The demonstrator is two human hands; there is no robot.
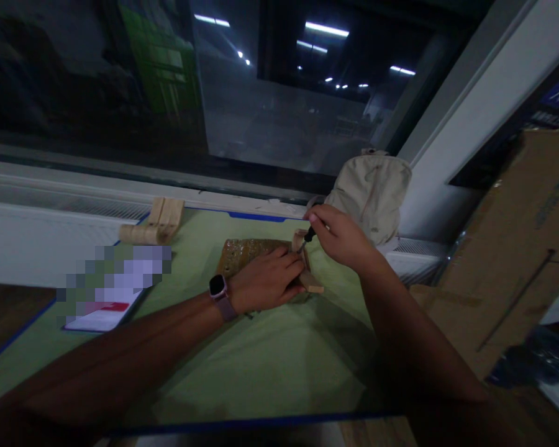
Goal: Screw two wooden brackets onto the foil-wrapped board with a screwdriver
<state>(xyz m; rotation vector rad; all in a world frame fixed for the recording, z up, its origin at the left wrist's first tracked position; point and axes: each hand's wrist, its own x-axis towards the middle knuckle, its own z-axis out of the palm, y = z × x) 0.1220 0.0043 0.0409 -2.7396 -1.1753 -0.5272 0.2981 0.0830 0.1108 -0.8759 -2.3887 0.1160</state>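
My right hand [340, 236] is closed around the black handle of a screwdriver [310, 234], whose thin shaft points down at a curved wooden piece [314, 285]. Against that piece my left hand [272, 276] presses with its fingers, holding it in place; a watch [218, 287] is on the wrist. Under and behind the left hand lies a brown block with a shiny, plastic-like surface [235, 251]. The tip of the screwdriver is too small and dim to make out, and my left hand hides part of the wood.
A green table mat with blue edges [261, 366] lies beneath everything. At its far left stand wooden curved parts [165, 217], with a partly blurred tablet-like screen [102, 316] nearer. A beige bag [372, 192] leans by the window; a large cardboard box [517, 248] stands right.
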